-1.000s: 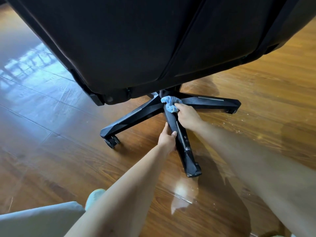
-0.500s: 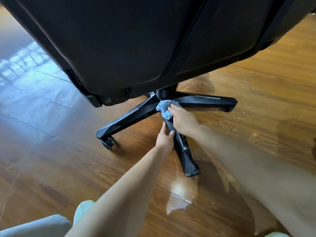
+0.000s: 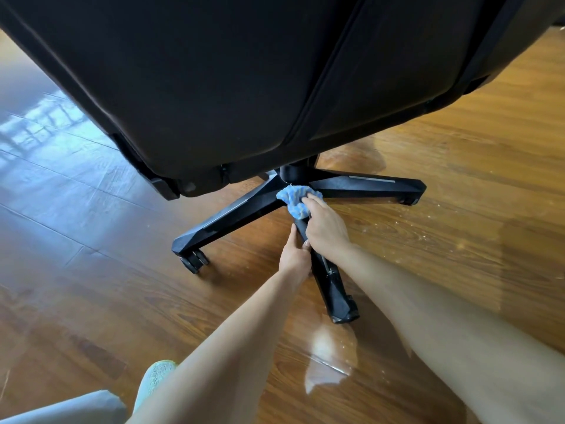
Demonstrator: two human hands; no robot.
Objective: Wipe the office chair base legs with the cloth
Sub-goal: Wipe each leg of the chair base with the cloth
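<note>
The black star-shaped chair base (image 3: 238, 212) stands on the wood floor, with three legs showing under the seat. My right hand (image 3: 325, 226) presses a bunched light-blue cloth (image 3: 295, 198) onto the inner end of the near leg (image 3: 331, 286), close to the centre hub (image 3: 295, 171). My left hand (image 3: 295, 255) grips the left side of that same near leg, just below the right hand. The far legs are hidden by the seat.
The big black chair seat (image 3: 244, 87) overhangs the base and fills the upper view. A castor (image 3: 192, 261) sits under the left leg. Glossy wood floor (image 3: 474, 209) surrounds the base. My light-green slipper (image 3: 156, 377) and trouser knee lie at the bottom left.
The cloth and my right hand have stayed near the hub with only a slight shift. My left hand has kept its hold on the near leg. The view has tilted a little.
</note>
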